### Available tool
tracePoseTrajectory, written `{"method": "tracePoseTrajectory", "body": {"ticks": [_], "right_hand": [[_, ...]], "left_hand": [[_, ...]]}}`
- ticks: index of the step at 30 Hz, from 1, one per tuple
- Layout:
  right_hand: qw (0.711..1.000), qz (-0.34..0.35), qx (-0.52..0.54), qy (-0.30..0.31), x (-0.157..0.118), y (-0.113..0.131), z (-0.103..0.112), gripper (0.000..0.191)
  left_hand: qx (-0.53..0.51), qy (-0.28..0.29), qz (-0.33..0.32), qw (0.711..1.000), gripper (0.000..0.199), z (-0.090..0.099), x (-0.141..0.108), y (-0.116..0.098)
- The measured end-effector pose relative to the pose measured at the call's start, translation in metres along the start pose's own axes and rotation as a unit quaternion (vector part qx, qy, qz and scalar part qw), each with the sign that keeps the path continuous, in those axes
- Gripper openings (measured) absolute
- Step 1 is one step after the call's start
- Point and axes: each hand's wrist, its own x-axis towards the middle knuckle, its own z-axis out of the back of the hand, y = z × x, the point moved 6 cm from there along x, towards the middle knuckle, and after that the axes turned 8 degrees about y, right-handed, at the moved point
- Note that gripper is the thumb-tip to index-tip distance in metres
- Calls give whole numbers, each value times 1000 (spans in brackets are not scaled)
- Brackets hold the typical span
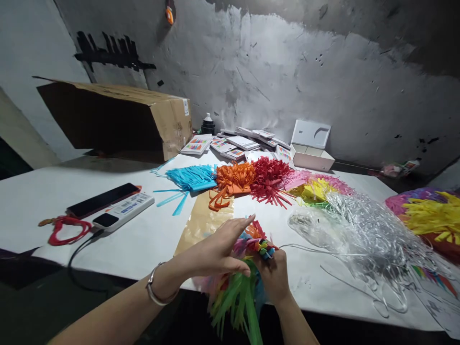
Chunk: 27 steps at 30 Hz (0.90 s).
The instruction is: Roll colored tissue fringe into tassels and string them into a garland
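My right hand (272, 274) is closed around the top of a bunch of multicoloured tissue-paper tassels (240, 294) at the table's front edge. Long green strips hang down from the bunch, with blue and pink ones beside them; small coloured loops stick out above my fist. Just left of the bunch is my left hand (219, 247), fingers stretched out and thumb apart, with a metal bracelet on its wrist. Whether its palm touches the strips I cannot tell. Behind my hands lie fringed paper piles: blue (194, 177), orange (235, 177), red (271, 175) and yellow (318, 190).
A large cardboard box (174, 127) lies on the left, near a phone (104, 200) and a white power bank (125, 212) with a cable. Flat packets (242, 142) are heaped at the back beside an open white box (312, 158). Silver tinsel (370, 230) spreads on the right.
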Motion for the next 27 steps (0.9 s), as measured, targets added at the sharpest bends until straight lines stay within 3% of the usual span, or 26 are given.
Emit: {"method": "tracePoseTrajectory", "body": {"ticks": [4,7,10,13,16,20,23,27], "right_hand": [[999,-19,28,-5,-7,-2,-3,34],[998,-36,45,-35,-13,-3,3,28],[993,-54,51,-91,-18,-2,11,30],[987,-81,70,-123,-17,0,14,37],[985,-72,136,-79,-6,5,13,39],[989,-45,138,21,2,9,10,54],[994,-69,76,29,-2,1,9,38],[995,-84,60,-17,-10,-11,10,24]], "left_hand": [[-198,-17,-18,980,117,-25,9,2],[-378,-28,-37,925,133,-59,12,11],[-453,-26,-43,890,132,-82,9,12],[-436,-51,25,898,96,-85,4,15],[-394,-89,92,910,69,-73,1,22],[-351,-79,45,932,49,-60,6,20],[-302,-28,9,953,48,-56,8,13],[-218,104,38,970,76,-45,6,16]]}}
